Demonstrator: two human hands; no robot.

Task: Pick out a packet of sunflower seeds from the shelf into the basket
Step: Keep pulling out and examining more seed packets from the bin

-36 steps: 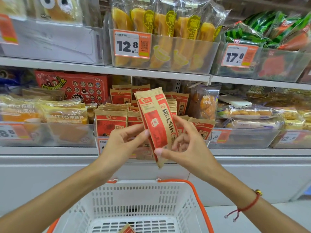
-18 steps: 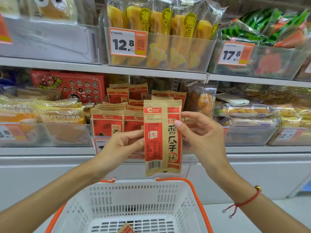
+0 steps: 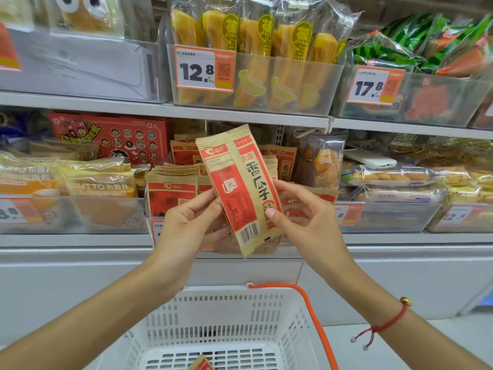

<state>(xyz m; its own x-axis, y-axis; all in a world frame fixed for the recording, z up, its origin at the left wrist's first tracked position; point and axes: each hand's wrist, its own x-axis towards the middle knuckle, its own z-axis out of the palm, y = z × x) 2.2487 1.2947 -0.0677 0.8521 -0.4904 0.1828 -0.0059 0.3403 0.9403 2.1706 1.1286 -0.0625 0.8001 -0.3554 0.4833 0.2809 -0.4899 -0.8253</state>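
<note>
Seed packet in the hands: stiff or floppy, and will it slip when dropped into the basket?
The seed packet looks semi-stiff: it stays straight while tilted, though held only at its lower half. Probably light, since the left hand and right hand manage with fingertips. The matte paper looks unlikely to slip; it should land flat in the basket.

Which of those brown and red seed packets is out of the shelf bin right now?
The tilted brown-and-red paper seed packet held up between the left hand and right hand, barcode facing the camera. The other packets stand upright in the clear bin behind it.
</note>
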